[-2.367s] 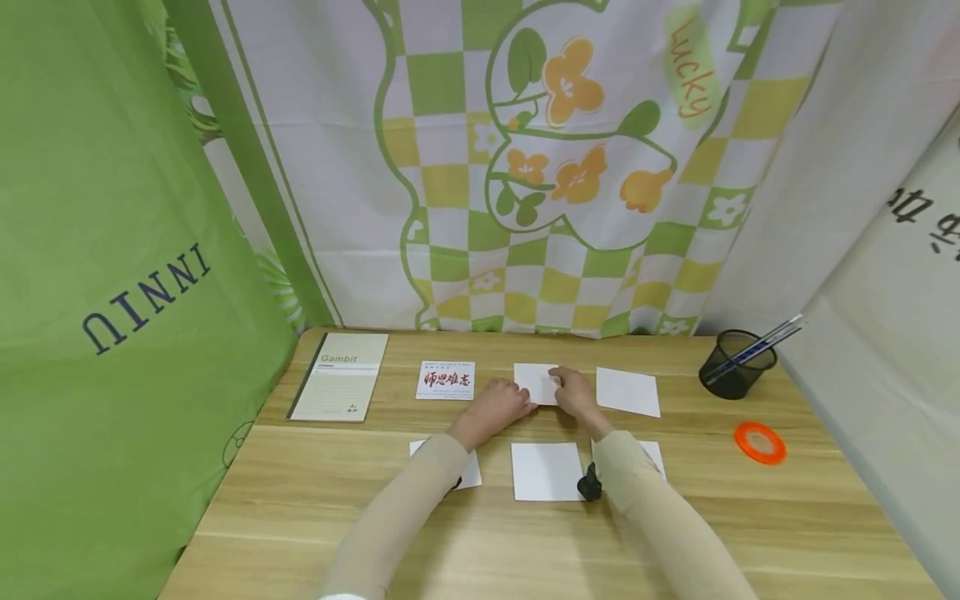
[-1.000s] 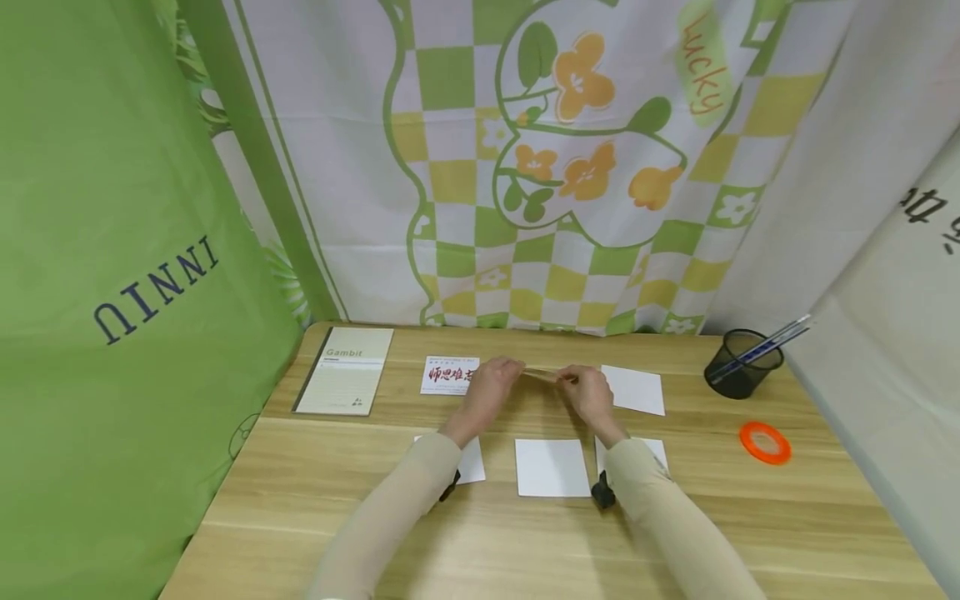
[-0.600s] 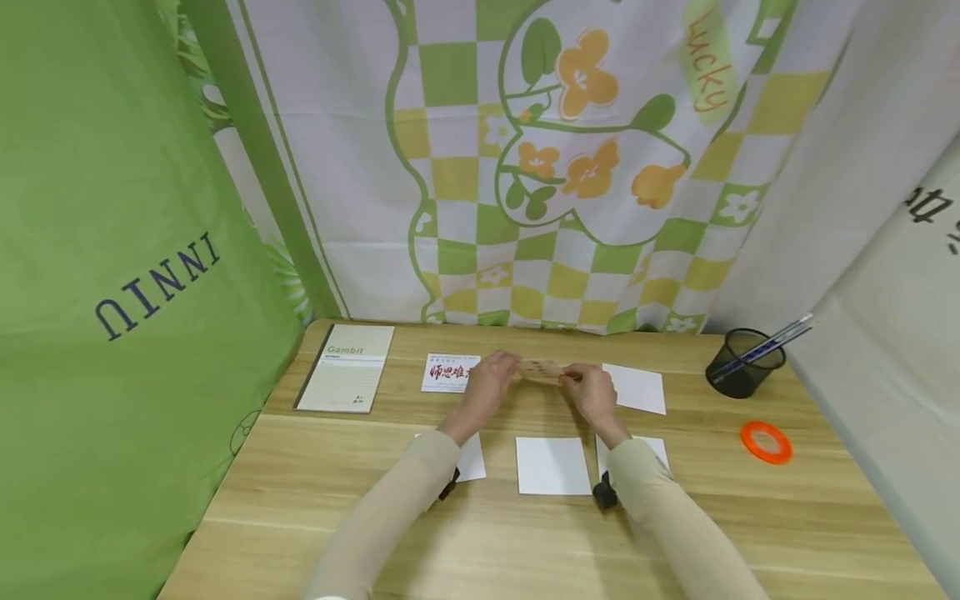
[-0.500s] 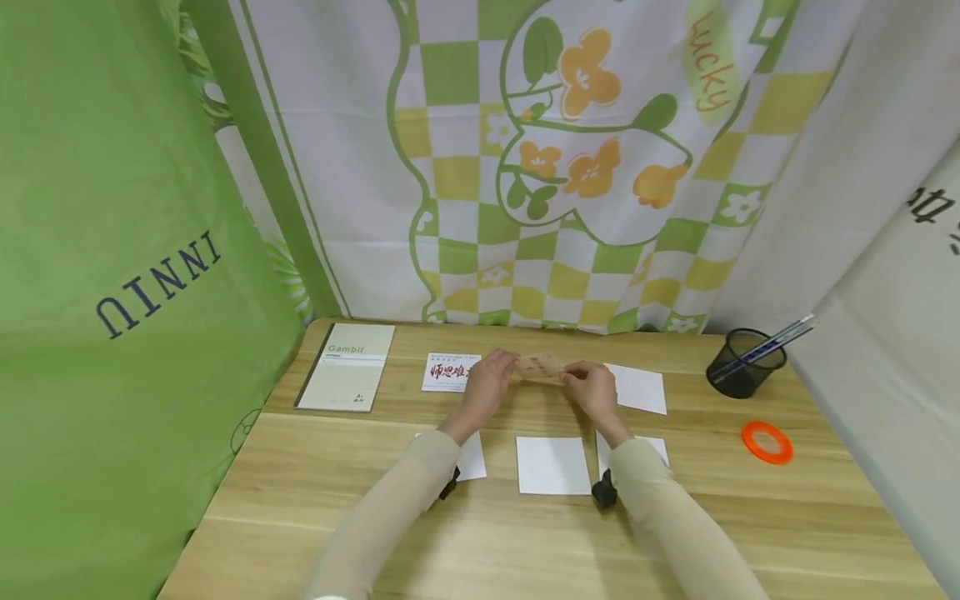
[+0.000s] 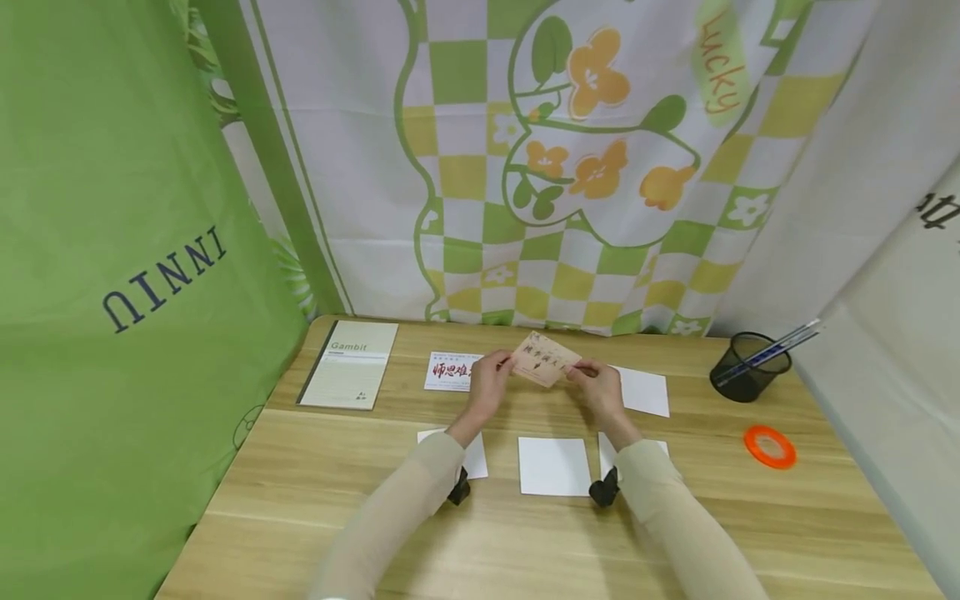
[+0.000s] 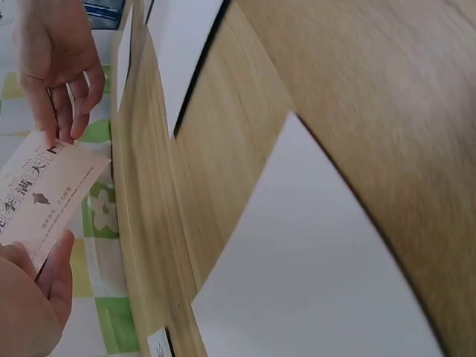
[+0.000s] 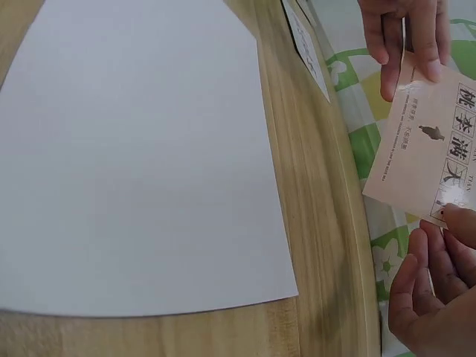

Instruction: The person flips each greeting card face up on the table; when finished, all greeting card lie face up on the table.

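Between both hands is a pale pink card (image 5: 542, 360) with a row of dark Chinese characters and a small dark figure, its printed face turned toward the head camera and raised off the table. My left hand (image 5: 489, 385) pinches its left edge, thumb on the printed side in the right wrist view. My right hand (image 5: 600, 390) pinches the opposite corner, other fingers loosely bent in the right wrist view. Left of the hands lies a white card with red characters (image 5: 447, 372), partly covered by the left hand. A blank white card (image 5: 647, 392) lies just right of the right hand.
Nearer the body lie a blank card (image 5: 555, 467) and two others (image 5: 476, 458) (image 5: 609, 454) partly hidden by the forearms. A notebook (image 5: 348, 365) is at back left. A black mesh pen cup (image 5: 738, 379) and an orange ring (image 5: 752, 443) are on the right.
The card lay white side up under both hands. It has been lifted and turned over, and its pink printed face has tilted up into view. The head view has shifted slightly.
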A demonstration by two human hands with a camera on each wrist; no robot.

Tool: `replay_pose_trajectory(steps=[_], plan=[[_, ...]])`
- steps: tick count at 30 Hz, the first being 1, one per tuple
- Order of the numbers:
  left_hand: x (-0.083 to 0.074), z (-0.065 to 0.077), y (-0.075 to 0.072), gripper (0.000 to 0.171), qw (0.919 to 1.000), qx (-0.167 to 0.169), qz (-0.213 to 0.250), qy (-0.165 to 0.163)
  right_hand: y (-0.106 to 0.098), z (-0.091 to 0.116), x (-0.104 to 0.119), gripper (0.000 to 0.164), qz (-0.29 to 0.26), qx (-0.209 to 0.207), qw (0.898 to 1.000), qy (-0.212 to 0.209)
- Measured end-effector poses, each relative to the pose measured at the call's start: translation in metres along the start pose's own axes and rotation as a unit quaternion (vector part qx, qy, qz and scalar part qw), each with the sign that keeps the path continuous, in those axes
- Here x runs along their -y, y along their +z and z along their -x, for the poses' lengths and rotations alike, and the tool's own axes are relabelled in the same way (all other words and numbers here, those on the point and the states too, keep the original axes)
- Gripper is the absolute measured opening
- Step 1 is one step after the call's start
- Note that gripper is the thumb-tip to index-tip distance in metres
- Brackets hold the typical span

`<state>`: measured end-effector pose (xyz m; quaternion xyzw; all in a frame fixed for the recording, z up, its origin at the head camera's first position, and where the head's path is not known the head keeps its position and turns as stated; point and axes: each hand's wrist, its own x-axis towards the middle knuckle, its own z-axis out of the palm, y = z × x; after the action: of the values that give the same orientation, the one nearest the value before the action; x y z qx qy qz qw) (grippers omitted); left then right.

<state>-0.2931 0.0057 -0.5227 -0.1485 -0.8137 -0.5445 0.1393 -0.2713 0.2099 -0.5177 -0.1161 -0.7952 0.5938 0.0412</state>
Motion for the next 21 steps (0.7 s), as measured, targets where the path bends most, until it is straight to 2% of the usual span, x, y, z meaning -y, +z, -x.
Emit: replay_pose_trajectory(steps=[2, 5, 9, 17, 21], plan=[[-0.002, 0.000, 0.002, 0.017, 0.9985, 0.002, 0.038, -0.041, 0.000, 0.000, 0.000, 0.032, -0.006, -0.002, 1.000, 0.005], [-0.005, 0.000, 0.006, 0.018, 0.9911, 0.002, 0.093, -0.094, 0.000, 0.000, 0.000, 0.033, -0.011, 0.006, 1.000, 0.011], [-0.007, 0.002, 0.010, 0.018, 0.9804, 0.000, 0.141, -0.138, 0.000, 0.002, -0.001, 0.034, -0.013, 0.019, 0.999, 0.023], [-0.004, 0.005, 0.016, 0.021, 0.9637, -0.017, 0.201, -0.175, -0.002, 0.006, -0.003, 0.037, -0.022, 0.026, 0.999, 0.017], [-0.003, 0.006, 0.019, 0.042, 0.9608, -0.035, 0.209, -0.179, -0.001, 0.007, -0.004, 0.036, -0.021, 0.022, 1.000, 0.003]])
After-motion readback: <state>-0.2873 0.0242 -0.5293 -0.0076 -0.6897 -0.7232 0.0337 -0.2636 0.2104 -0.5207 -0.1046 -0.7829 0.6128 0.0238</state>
